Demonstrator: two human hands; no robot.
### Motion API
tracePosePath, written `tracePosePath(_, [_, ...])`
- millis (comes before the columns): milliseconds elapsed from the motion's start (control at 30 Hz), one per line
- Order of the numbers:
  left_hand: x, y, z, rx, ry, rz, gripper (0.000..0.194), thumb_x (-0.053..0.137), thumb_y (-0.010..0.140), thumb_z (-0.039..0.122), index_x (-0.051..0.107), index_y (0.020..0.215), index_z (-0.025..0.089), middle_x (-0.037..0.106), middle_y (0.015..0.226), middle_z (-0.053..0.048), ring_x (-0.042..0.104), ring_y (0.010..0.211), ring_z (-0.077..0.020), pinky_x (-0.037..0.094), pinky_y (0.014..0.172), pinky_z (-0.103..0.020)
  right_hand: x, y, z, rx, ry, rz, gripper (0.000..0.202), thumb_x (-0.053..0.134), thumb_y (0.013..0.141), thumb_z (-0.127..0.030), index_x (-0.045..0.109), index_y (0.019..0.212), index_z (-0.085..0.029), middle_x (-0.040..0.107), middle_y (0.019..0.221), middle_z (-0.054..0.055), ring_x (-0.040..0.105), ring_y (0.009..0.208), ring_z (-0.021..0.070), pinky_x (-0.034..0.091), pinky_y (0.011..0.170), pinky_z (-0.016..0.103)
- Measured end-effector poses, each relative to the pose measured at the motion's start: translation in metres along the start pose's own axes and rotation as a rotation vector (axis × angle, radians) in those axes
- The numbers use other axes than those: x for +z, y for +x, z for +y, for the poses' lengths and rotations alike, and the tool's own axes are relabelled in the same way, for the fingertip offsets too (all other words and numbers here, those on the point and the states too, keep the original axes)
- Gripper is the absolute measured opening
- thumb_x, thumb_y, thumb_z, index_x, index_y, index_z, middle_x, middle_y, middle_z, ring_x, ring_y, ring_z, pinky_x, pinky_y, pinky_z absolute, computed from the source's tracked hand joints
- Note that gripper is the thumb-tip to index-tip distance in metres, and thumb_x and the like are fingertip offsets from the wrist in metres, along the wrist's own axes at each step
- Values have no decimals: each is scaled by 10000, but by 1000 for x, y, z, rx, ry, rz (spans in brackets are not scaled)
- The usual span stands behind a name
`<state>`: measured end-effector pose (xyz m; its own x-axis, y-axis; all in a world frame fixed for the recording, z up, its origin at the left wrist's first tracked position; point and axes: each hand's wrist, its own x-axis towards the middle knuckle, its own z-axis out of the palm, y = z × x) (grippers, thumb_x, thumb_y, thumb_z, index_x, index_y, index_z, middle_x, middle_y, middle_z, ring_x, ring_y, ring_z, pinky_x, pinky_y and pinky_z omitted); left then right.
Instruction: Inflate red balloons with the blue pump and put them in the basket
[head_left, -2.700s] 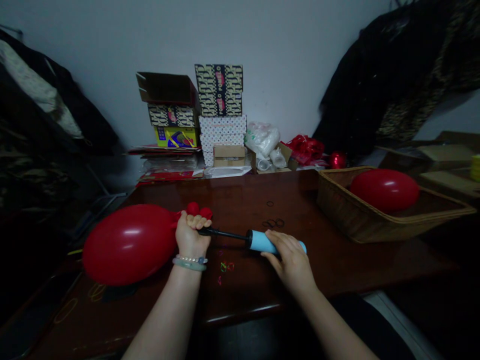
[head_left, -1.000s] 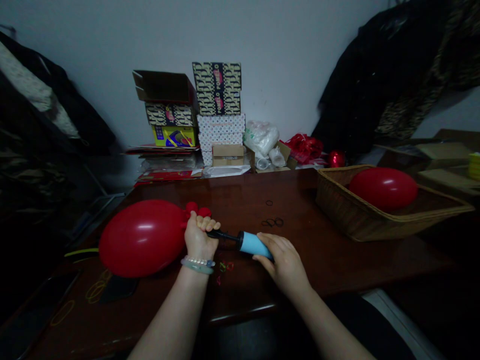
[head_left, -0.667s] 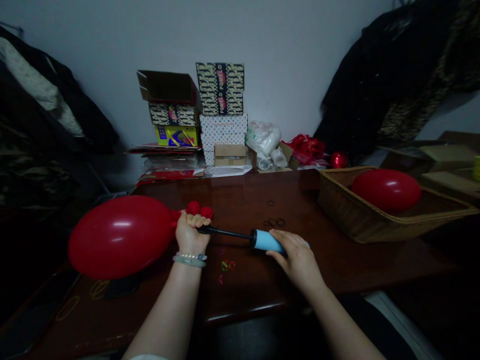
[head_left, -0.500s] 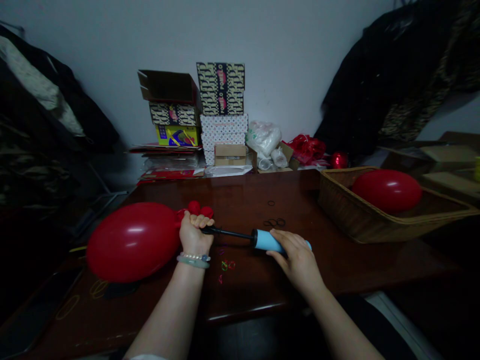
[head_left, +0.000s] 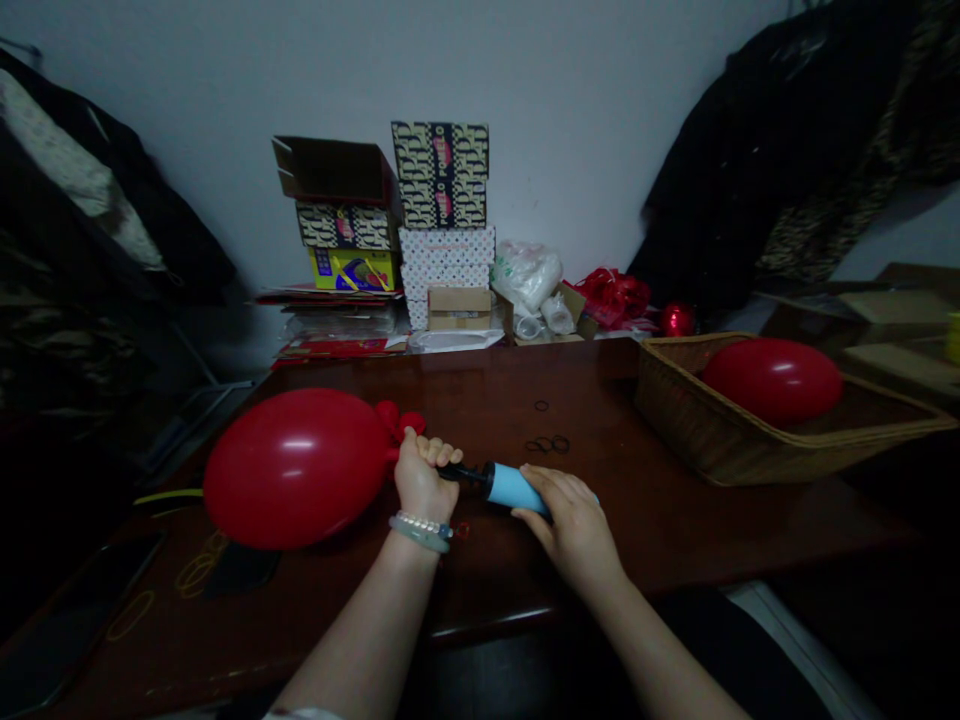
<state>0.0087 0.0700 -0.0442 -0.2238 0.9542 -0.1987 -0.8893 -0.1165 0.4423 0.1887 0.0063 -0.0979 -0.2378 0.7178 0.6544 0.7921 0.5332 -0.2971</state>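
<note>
A large inflated red balloon (head_left: pixel 294 470) sits left of my left hand (head_left: pixel 424 480), its neck running into the closed fist. The same fist is wrapped round the black end of a hand balloon pump (head_left: pixel 513 488). Only a short stretch of black rod shows between the fist and the pump's light blue barrel. My right hand (head_left: pixel 574 522) is closed round that barrel from above. Behind the left fist lie small uninflated red balloons (head_left: pixel 411 424). Fingers hide the join between neck and pump.
A wicker basket (head_left: pixel 705 435) holding another red balloon (head_left: pixel 776 380) stands right. Black rubber bands (head_left: pixel 551 445) lie mid-table (head_left: pixel 480 400); yellow bands (head_left: pixel 196 573) and a dark phone-like slab (head_left: pixel 82 610) are left. Stacked boxes (head_left: pixel 442 180) line the back wall.
My left hand has moved right with the balloon, towards the pump's barrel, and the exposed black rod is much shorter. My right hand has shifted slightly left. Both grips are kept.
</note>
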Motion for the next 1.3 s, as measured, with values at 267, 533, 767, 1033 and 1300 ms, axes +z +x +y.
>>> tracePosePath(267, [-4, 17, 38, 51, -53, 46, 445, 393, 944, 272, 210, 545, 197, 246, 382, 79, 281, 319, -67, 285, 416, -239, -10, 0, 20, 22, -52, -6, 447, 607, 856, -391, 539, 1255, -201, 627, 1222, 92, 578, 1122, 248, 472, 949, 434])
tracePosePath(533, [-7, 19, 49, 69, -84, 9, 449, 377, 949, 269, 212, 538, 199, 247, 378, 75, 283, 322, -67, 285, 413, -237, -15, 0, 24, -4, -80, 40, 441, 618, 854, -371, 540, 1249, -190, 629, 1215, 87, 571, 1123, 241, 465, 958, 421])
tracePosePath(767, [-1, 5, 19, 24, -56, -23, 463, 431, 936, 290, 215, 537, 198, 241, 394, 77, 275, 334, -65, 285, 422, -236, -9, 0, 9, -26, -52, 64, 425, 602, 866, -362, 535, 1252, -196, 635, 1198, 98, 584, 1096, 253, 476, 925, 435])
tracePosePath(1033, [5, -7, 1, 15, 5, -32, 489, 470, 923, 346, 217, 532, 196, 234, 402, 76, 257, 341, -64, 284, 418, -235, -2, 1, -4, -13, -2, 31, 421, 605, 864, -366, 537, 1242, -196, 632, 1206, 98, 586, 1097, 244, 477, 928, 423])
tracePosePath(1300, [0, 14, 43, 62, -21, -2, 473, 400, 946, 287, 200, 528, 196, 238, 373, 71, 274, 325, -69, 283, 409, -234, -9, 1, 13, -2, -39, 1, 447, 601, 864, -394, 526, 1264, -208, 623, 1230, 85, 575, 1123, 242, 468, 950, 429])
